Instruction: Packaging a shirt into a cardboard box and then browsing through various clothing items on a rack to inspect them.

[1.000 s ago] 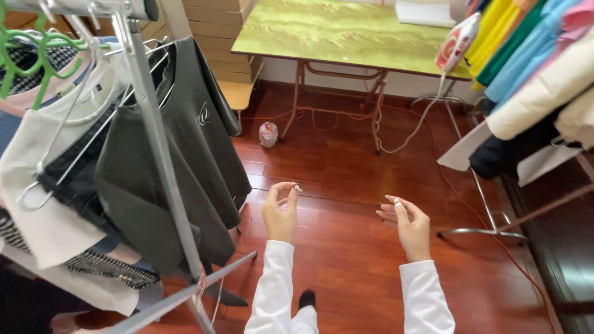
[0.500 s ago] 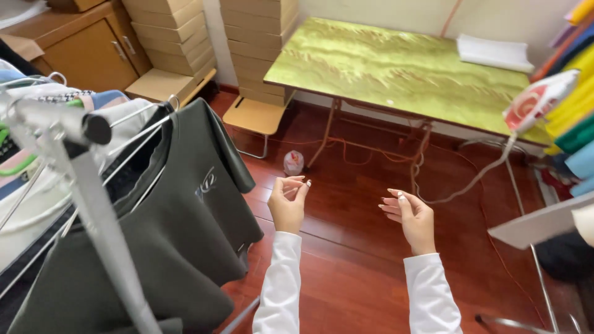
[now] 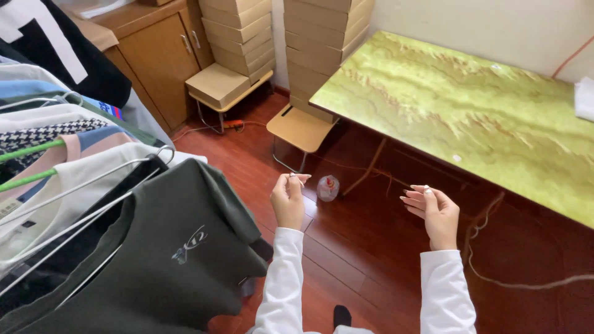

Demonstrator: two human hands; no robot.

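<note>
Ahead and to the right of the right hand [image 3: 434, 215], a green marbled table [image 3: 470, 117] is taking up most of the room, its near edge passing just beyond the fingertips. To the left of the left hand [image 3: 289, 202], a row of garments is hanging on wire hangers. The nearest of them, a dark green sweatshirt [image 3: 179, 260], is hanging just beside the left forearm without touching it. Well beyond the left hand, stacked cardboard boxes [image 3: 322, 43] are standing against the wall, with a wooden cabinet [image 3: 158, 55] further left and a low stool [image 3: 300, 127] in front of the stacks. Under both hands the red wooden floor [image 3: 365, 260] is showing, and a pale cable [image 3: 495, 281] is trailing across it below the right wrist. Between the two hands and a little ahead of them, a small clear bottle [image 3: 327, 187] is standing on the floor.

Both hands are hovering in mid-air, well apart, in white sleeves. The left one is raised, with thumb and forefinger pinched narrow at the tips. The right one is lying palm inward, fingers straight and close together, thumb resting against the forefinger. Whether anything thin is being held in either pinch cannot be told. As things stand, neither hand is touching a garment, and the sweatshirt is hanging on its hanger untouched.
</note>
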